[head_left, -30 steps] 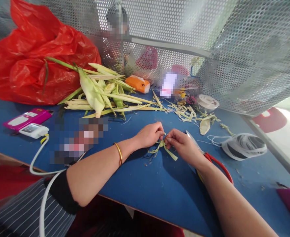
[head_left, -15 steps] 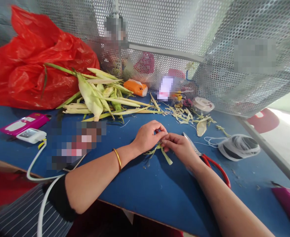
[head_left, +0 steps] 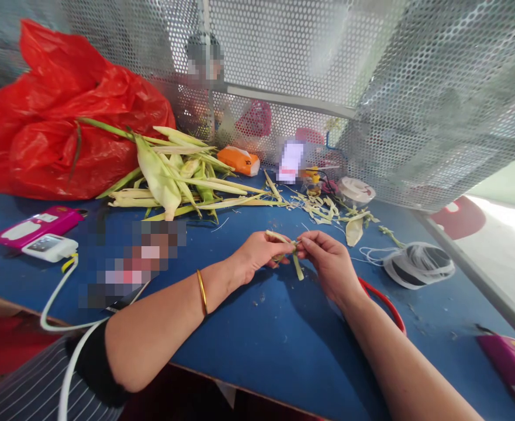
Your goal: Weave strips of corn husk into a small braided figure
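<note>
My left hand and my right hand meet over the middle of the blue table, fingertips almost touching. Both pinch a small knot of pale green leaf strips, lifted a little off the table, with one strip end hanging down. A gold bangle is on my left wrist. Behind my right wrist lie red-handled scissors, mostly hidden by the hand.
A pile of green and pale leaves lies in front of a red plastic bag. Leaf scraps, a reel of white cord, an orange case, a pink device and white charger lie around. Perforated metal screens stand behind.
Both hands have lifted the leaf knot slightly off the table and turned it; a strip end now sticks up past my left fingers. The view has shifted a little.
</note>
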`<state>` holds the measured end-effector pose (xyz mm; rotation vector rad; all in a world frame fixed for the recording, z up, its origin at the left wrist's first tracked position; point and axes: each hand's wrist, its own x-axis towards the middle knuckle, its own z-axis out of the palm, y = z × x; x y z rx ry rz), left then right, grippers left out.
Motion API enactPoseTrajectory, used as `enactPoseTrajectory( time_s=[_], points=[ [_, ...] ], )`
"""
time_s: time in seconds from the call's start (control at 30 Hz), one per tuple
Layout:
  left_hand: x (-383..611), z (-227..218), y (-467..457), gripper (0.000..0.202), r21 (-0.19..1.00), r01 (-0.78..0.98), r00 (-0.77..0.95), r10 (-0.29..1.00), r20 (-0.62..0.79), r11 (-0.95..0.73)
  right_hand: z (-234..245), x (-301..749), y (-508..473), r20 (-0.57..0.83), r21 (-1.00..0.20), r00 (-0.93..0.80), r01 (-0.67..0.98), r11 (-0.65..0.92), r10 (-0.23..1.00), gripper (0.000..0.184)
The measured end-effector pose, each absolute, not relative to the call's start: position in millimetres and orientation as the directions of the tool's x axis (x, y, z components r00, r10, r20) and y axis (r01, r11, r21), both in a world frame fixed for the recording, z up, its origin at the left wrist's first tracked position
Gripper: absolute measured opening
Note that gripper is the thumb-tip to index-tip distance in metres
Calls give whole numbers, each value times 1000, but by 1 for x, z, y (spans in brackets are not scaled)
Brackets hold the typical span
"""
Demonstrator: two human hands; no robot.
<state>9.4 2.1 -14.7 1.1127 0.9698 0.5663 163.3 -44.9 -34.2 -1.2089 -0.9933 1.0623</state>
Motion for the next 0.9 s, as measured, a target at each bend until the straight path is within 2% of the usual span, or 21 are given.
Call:
enactPoseTrajectory(
  time_s=[0.13,0.37,0.5,0.67,0.8,0.9],
  points=[
    [10,-18,2,5,902,27,537,755,-376,430,-34,162,-47,50,-994,173,-92,66,984,16],
    [10,-16,3,5,963,53,459,850,-260,266,-33,163,-47,94,-991,214,-71,112,972,15],
    [9,-15,3,6,963,86,496,827,-265,257,-36,164,-47,115,-991,205,-37,125,972,14],
    [8,-20,4,13,949,81,578,762,-293,304,-35,164,-47,87,-987,179,-114,109,980,17],
    [9,-22,5,10,961,96,557,786,-269,261,-31,164,-48,16,-970,203,-236,65,979,23],
    [10,-20,5,10,949,91,537,788,-301,301,-29,165,-47,-52,-953,231,-302,20,972,28]
  ],
)
